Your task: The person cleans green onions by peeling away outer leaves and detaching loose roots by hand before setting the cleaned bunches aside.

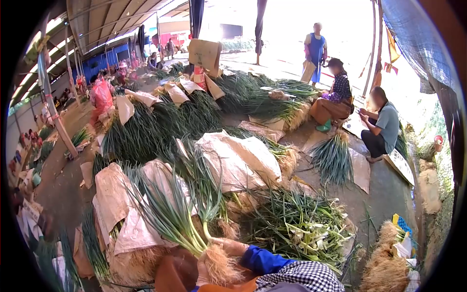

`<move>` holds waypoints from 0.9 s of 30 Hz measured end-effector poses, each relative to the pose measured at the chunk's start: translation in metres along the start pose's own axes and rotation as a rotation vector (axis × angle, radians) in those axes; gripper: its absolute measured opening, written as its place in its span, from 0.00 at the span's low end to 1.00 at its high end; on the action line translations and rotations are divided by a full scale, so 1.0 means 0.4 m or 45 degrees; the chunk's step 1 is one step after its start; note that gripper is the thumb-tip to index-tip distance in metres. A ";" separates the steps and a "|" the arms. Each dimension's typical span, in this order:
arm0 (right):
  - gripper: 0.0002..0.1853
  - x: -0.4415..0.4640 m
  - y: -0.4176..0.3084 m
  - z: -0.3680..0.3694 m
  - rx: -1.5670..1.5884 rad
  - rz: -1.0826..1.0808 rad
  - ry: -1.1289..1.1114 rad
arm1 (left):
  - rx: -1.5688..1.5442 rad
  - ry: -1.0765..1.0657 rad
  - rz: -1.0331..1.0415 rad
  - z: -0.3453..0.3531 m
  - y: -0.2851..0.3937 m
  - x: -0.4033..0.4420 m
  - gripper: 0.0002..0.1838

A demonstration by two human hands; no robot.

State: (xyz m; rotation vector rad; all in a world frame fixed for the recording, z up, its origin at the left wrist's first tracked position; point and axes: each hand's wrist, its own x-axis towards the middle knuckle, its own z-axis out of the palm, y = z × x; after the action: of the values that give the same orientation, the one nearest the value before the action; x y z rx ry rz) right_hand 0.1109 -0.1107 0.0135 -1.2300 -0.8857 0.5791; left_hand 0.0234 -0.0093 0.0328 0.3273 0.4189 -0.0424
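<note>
A bunch of green onions (190, 232) leans up and to the left in front of me, with pale, bushy roots (222, 265) at its lower end. My left hand (203, 273) is closed around the bunch near the roots, partly hidden by them. Coming in from the right in a blue cuff and checkered sleeve, my right hand (232, 246) is closed at the white stalks of green onions just above the roots; its fingertips are partly covered. Right of my hands lies a heap of stripped leaves and trimmings (299, 226).
Large piles of green onions (146, 129) spread ahead, some under pale sacks (238, 158). Another sack (114, 194) covers a bundle at left. More rooted bundles (384, 265) lie at lower right. Two people (386, 127) sit at right; one person (316, 51) stands behind. A pole (56, 112) rises at left.
</note>
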 end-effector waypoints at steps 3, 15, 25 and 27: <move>0.15 0.026 0.026 -0.008 0.734 0.739 0.019 | -0.001 0.030 -0.005 0.002 0.000 -0.004 0.17; 0.20 0.007 0.084 0.061 1.854 0.526 0.040 | -0.038 0.030 -0.018 -0.011 0.017 -0.050 0.17; 0.17 0.004 0.072 0.002 1.023 0.742 0.432 | -0.040 0.004 -0.312 0.116 0.053 -0.133 0.17; 0.15 0.007 0.039 -0.003 0.711 0.756 0.572 | -0.067 0.030 -0.129 0.020 0.004 -0.065 0.13</move>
State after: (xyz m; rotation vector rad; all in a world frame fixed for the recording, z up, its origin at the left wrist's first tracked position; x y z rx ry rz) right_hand 0.1149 -0.1050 -0.0009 -1.0292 0.0485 0.9005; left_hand 0.0031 -0.0111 0.0509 0.2545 0.4587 -0.1267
